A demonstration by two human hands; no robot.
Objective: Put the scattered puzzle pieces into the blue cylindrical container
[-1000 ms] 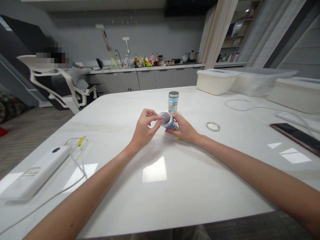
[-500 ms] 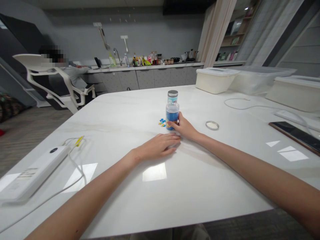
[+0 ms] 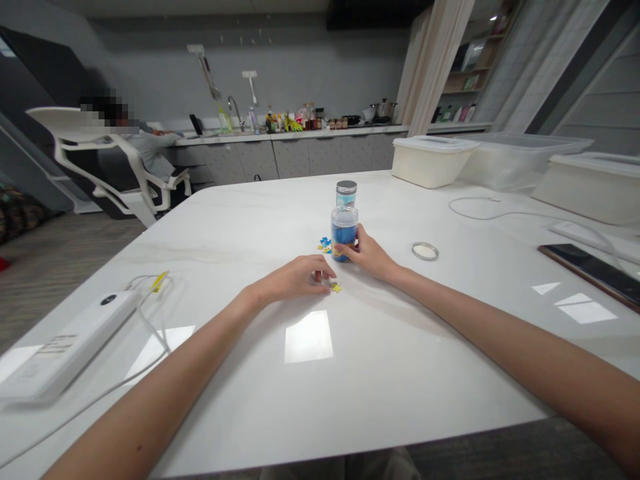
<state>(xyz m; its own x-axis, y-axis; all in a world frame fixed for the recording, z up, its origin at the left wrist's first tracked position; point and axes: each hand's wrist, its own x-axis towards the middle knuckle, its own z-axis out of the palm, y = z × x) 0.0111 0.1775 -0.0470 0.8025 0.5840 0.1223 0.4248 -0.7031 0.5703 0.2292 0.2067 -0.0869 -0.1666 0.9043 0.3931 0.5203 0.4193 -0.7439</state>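
Observation:
My right hand [image 3: 373, 256] is wrapped around the lower right side of a clear jar [image 3: 345, 233] with blue contents and an orange-and-blue lower part. The jar stands upright with its top uncovered. My left hand [image 3: 300, 277] hovers low at the table, fingers bent and thumb apart from them. By its fingertips lies a yellow puzzle piece [image 3: 336, 288], and nothing shows between the fingers. Several small blue and yellow puzzle pieces [image 3: 325, 244] lie left of the jar. Behind it stands a second jar [image 3: 346, 193] with a silver lid.
A silver ring-shaped lid [image 3: 425, 251] lies right of the jar. Farther right are a phone [image 3: 590, 273], a cable and lidded bins [image 3: 433, 163]. At left sits a white power strip [image 3: 70, 347] with cables. A person sits in a white chair [image 3: 100, 160] beyond the table.
My left hand has drawn back to the left, its flat fingers now bent. The yellow puzzle piece now shows on the table beside it. My right hand stays on the jar.

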